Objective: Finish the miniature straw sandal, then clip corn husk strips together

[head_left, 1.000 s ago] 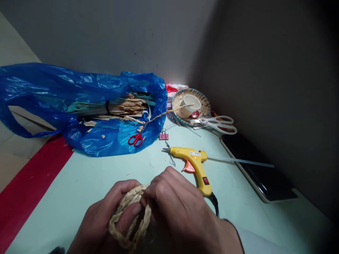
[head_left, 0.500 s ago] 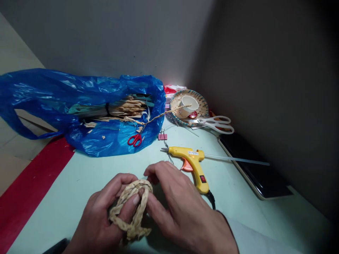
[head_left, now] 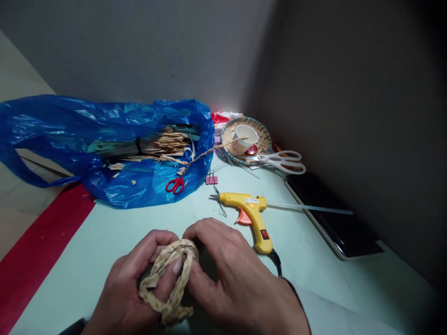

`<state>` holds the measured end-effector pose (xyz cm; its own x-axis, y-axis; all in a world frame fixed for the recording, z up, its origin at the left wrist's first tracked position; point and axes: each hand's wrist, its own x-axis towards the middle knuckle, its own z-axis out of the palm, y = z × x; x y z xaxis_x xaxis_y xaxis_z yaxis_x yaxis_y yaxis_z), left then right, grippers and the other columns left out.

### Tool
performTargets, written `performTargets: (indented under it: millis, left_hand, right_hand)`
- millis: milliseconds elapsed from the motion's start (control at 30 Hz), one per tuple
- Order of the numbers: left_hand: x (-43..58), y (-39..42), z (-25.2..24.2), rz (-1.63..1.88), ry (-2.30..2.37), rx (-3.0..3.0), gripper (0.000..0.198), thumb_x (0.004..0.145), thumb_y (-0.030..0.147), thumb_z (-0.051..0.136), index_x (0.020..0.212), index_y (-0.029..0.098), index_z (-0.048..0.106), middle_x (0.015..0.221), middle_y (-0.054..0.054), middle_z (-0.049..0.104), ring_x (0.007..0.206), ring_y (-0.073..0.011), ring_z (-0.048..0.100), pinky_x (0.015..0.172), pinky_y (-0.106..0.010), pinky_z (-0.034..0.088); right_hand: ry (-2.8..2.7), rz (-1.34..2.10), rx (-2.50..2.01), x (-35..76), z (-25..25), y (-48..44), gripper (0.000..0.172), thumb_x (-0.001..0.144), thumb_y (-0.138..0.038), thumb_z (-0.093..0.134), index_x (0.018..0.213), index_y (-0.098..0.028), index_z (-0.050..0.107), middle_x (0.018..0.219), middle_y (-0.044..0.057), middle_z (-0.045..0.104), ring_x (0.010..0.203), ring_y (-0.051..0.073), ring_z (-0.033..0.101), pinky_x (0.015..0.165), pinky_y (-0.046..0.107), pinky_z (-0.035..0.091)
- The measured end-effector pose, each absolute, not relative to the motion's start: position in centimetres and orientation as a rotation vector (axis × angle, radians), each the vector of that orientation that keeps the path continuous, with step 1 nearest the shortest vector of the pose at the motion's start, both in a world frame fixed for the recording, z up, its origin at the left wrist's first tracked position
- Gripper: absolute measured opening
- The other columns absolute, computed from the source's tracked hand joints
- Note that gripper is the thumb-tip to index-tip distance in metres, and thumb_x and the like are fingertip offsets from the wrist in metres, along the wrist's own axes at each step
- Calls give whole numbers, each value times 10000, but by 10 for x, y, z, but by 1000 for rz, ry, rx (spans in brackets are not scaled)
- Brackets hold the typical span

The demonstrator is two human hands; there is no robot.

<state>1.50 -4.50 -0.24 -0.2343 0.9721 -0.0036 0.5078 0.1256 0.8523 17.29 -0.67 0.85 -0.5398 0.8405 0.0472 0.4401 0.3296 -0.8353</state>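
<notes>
A coil of braided straw rope (head_left: 174, 279) sits low in the middle of the head view, over a pale green table (head_left: 115, 228). My left hand (head_left: 129, 288) has its fingers curled through the loops and grips them from the left. My right hand (head_left: 233, 284) closes on the same coil from the right, fingertips pinching its top edge. Just beyond my right hand lies a yellow hot glue gun (head_left: 249, 211) with a glue stick poking out of its back.
A blue plastic bag (head_left: 104, 149) of dried straw strips lies at the back left, red-handled scissors (head_left: 175, 184) against it. A woven dish (head_left: 244, 142) with a paper cup, white scissors (head_left: 281, 161), a pink binder clip (head_left: 210, 178) and a dark tablet (head_left: 331, 214) lie along the right wall.
My right hand opened briefly off the coil and has closed on its top again. The coil sits slightly lower and more to the left in my hands.
</notes>
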Motion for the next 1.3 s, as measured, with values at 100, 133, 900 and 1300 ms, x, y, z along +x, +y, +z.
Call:
performTargets:
  millis: [100,133,900,1300]
  left_hand:
    - [14,-46,-1,952,1833,1422,179,758,450,620,797,276,632,605,54,687,532,-157,622,455,-225,429]
    - [13,-46,-1,932,1833,1412,177,748,448,628,790,277,633,594,57,684,520,-156,614,453,-225,426]
    - [-1,-36,-21,954,1231,839,488,660,381,861,1098,257,684,1136,-53,758,1141,-320,647,770,-266,561]
    - [2,-40,-21,987,1308,662,593,564,185,901,1095,292,659,1027,4,784,996,-292,714,732,-265,573]
  right_hand:
    - [-2121,1110,-1121,173,8,-6,55,866,-178,538,916,-197,547,946,31,606,938,220,546,780,344,403]
    - [-2125,1118,-1131,172,8,-5,50,858,-166,543,898,-197,540,928,26,600,918,214,540,766,338,398]
    - [-1845,1197,-1214,170,-7,25,77,747,-248,576,805,-197,582,710,-31,604,642,123,530,569,223,360]
    - [-1867,1345,-1142,174,-3,23,109,810,-222,539,856,-175,626,740,-13,604,674,124,523,586,231,349]
